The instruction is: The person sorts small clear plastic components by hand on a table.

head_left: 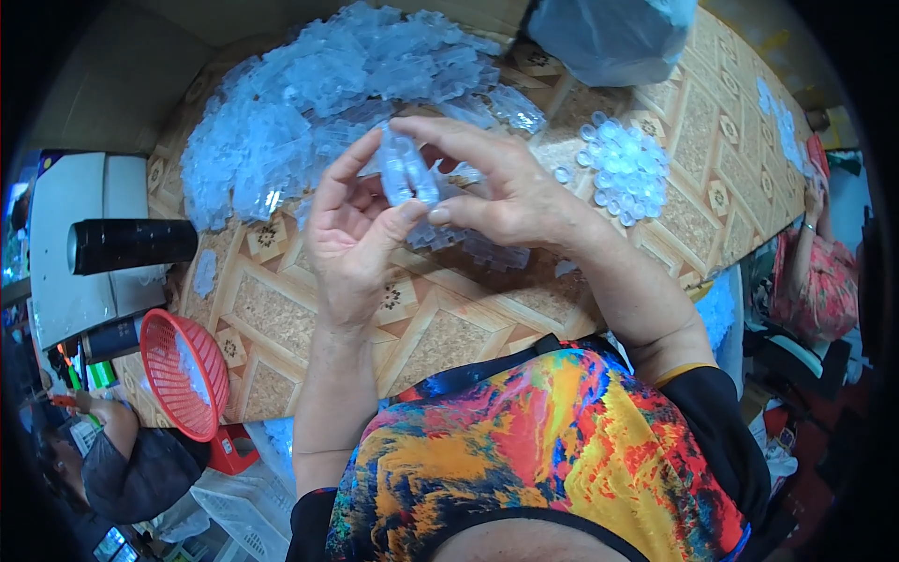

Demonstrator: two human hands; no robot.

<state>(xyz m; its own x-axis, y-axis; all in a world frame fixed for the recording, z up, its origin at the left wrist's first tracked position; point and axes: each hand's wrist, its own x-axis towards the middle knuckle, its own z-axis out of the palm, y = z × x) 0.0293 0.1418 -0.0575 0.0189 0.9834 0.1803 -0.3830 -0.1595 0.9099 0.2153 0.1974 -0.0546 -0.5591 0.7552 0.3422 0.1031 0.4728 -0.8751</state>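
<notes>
Between my two hands, above the table, is a clear plastic piece [405,169], long and narrow with a slot-like gap down its middle. My left hand [351,229] pinches its lower end with the thumb, the other fingers curled behind it. On the other side, my right hand [506,187] grips it with the index finger at the top and the thumb near the bottom. Beyond my hands a big heap of similar clear plastic pieces [318,84] covers the far left of the table. A pile of small round clear discs [626,173] lies to the right of my right hand.
A red plastic basket [185,375] sits at the table's left edge, near a black cylinder [131,245]. At the far side stands a bulging pale plastic bag [613,42]. The patterned table [272,323] runs to the right. Other people sit at left [122,459] and right [815,281].
</notes>
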